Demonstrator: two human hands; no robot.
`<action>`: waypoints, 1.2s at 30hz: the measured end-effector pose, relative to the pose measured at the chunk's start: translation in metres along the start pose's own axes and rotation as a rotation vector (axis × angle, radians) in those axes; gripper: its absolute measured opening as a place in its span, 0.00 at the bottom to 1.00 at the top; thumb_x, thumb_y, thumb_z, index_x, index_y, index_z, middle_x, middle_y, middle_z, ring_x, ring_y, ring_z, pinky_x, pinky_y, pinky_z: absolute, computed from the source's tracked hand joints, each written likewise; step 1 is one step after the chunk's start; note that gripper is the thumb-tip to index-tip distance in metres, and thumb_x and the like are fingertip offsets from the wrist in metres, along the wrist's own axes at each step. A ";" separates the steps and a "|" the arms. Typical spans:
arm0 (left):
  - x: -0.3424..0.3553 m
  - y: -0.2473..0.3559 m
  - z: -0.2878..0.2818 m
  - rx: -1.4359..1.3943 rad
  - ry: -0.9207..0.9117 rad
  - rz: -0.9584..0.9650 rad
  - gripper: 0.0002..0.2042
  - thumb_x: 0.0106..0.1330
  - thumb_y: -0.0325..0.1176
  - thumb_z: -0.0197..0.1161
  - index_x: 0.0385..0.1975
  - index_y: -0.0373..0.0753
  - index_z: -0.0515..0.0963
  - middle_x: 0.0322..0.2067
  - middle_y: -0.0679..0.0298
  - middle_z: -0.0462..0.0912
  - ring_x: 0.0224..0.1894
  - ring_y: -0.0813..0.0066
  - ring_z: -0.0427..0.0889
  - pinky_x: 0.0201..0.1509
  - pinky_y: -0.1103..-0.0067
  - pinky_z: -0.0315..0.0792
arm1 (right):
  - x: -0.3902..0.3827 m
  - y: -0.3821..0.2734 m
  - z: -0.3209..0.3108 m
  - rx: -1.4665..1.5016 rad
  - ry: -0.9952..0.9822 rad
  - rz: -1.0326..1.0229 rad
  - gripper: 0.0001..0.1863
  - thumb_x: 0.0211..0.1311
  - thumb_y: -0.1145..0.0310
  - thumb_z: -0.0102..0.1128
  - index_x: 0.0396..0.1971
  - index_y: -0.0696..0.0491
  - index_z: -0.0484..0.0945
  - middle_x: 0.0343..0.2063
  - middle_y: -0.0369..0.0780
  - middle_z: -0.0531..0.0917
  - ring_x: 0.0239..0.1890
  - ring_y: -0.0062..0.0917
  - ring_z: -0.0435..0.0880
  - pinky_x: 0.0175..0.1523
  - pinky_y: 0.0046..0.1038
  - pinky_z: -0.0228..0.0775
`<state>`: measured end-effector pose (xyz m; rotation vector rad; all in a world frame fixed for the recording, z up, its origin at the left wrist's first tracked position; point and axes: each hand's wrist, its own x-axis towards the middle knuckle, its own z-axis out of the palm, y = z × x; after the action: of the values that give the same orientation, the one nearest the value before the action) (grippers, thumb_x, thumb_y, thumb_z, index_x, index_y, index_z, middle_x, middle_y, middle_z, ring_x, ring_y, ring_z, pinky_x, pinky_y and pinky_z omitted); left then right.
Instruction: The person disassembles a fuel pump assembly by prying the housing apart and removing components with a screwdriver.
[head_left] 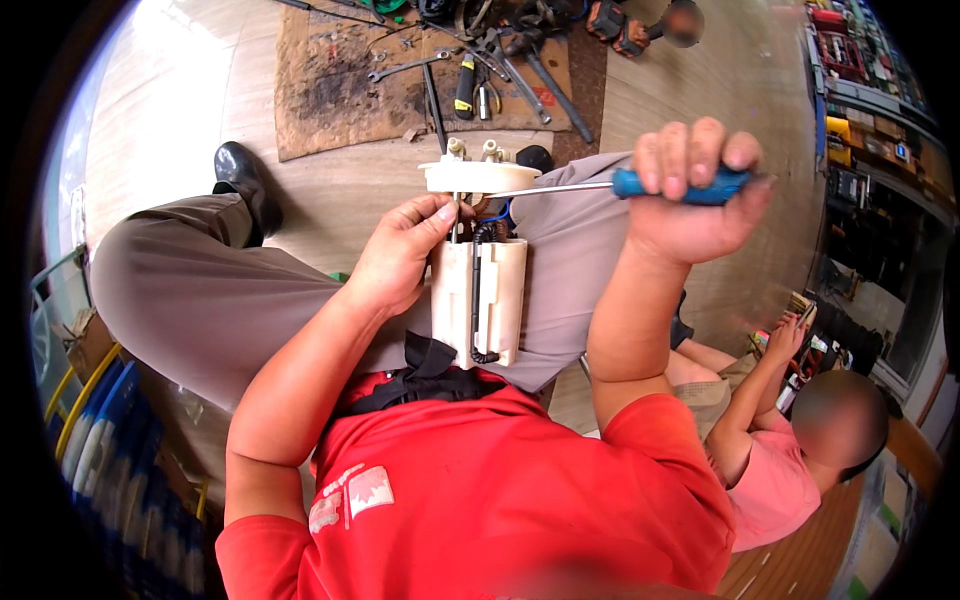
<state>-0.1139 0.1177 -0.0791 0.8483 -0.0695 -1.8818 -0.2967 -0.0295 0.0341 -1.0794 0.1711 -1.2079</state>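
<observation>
Well, nearest is the person's red shirt (pixel 520 490), with a black strap (pixel 422 380) bunched at the waist. Just ahead of it, at the lap between the thighs, sits a white plastic canister (pixel 450 300), its bottom end by the belly and its round white lid (pixel 478 177) turned away. Lid and canister stand a little apart, with a thin metal rod (pixel 457 232), a blue wire (pixel 500 214) and a black ribbed hose (pixel 475 290) showing about the gap; the hose runs on along the canister's face. The left hand (pixel 405 245) pinches the rod between thumb and forefinger, close under the lid. The right hand (pixel 690 220) is wrapped round the blue handle of a screwdriver (pixel 622 184), whose shaft reaches sideways beneath the lid; what its tip touches I can't quite make out. Grey trousers (pixel 190 290) spread to both sides, and a black shoe (pixel 247 185) rests on the floor (pixel 180 120). Off to the right, a co-worker in a pink shirt (pixel 770 500) reaches an arm forward. Farther out, a stained sheet of cardboard (pixel 325 90) bears a wrench (pixel 408 66) and a yellow-and-black tool (pixel 465 87), while crowded shelves (pixel 880 130) stand at the far right.
</observation>
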 end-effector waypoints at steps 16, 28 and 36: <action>-0.010 0.007 0.004 0.111 0.091 0.013 0.11 0.73 0.34 0.54 0.43 0.32 0.76 0.35 0.67 0.79 0.36 0.81 0.74 0.45 0.82 0.69 | -0.018 0.037 0.014 -1.602 -0.672 0.259 0.22 0.40 0.65 0.75 0.37 0.57 0.79 0.32 0.42 0.80 0.37 0.39 0.79 0.41 0.34 0.73; -0.020 0.030 -0.015 0.472 0.166 -0.011 0.12 0.68 0.33 0.60 0.40 0.29 0.78 0.34 0.65 0.82 0.35 0.82 0.76 0.44 0.82 0.69 | -0.014 0.052 0.026 -1.544 -0.698 0.151 0.15 0.44 0.61 0.72 0.27 0.52 0.75 0.27 0.38 0.75 0.34 0.34 0.76 0.38 0.33 0.71; -0.016 0.012 -0.015 0.593 0.269 0.105 0.11 0.69 0.33 0.59 0.32 0.29 0.79 0.26 0.68 0.78 0.29 0.83 0.70 0.36 0.81 0.67 | -0.015 0.059 0.025 -1.574 -0.764 0.154 0.16 0.45 0.61 0.71 0.27 0.53 0.75 0.27 0.39 0.75 0.34 0.35 0.76 0.40 0.33 0.71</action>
<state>-0.0924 0.1302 -0.0767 1.4616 -0.5140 -1.6459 -0.2478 -0.0053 -0.0027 -2.7210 0.6354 -0.2394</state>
